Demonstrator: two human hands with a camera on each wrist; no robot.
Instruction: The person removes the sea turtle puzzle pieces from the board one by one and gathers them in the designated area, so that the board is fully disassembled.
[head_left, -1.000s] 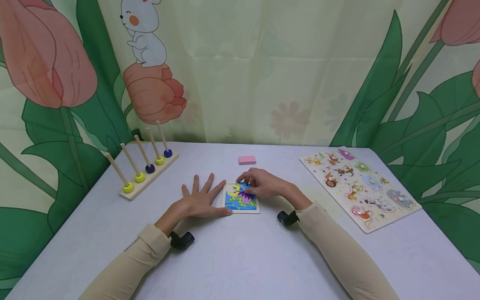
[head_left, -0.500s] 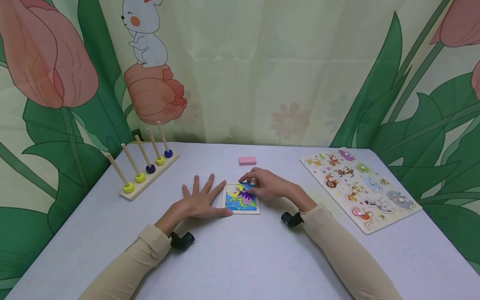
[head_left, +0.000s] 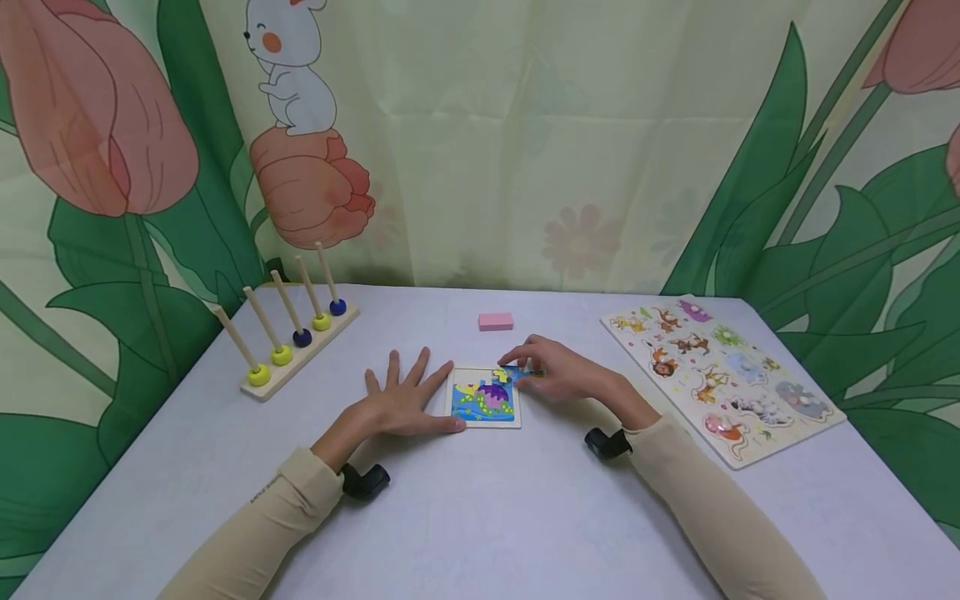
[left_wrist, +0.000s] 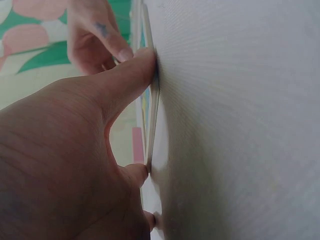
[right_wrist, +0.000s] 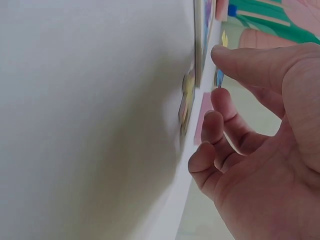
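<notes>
A small jigsaw puzzle (head_left: 483,408) in a pale wooden frame, with a blue, purple and green picture, lies flat at the middle of the table. My left hand (head_left: 397,404) is spread flat at its left side, thumb on the lower left corner and index fingertip by the upper left one. Over the puzzle's upper right corner, my right hand (head_left: 562,371) pinches a blue and yellow puzzle piece (head_left: 510,372) between thumb and index finger. The right wrist view shows that piece (right_wrist: 219,75) raised off the table, and another loose piece (right_wrist: 186,102) lying beside the frame, mostly hidden under the hand in the head view.
Behind the puzzle lies a pink block (head_left: 496,322). A wooden peg stand (head_left: 300,358) with yellow and dark blue beads is at the left. On the right rests a large animal peg puzzle board (head_left: 720,379). A printed curtain (head_left: 480,167) hangs behind the table.
My right hand has moved rightward across the puzzle with the piece, from its upper middle to its upper right corner, uncovering more of the picture. The left hand has stayed put.
</notes>
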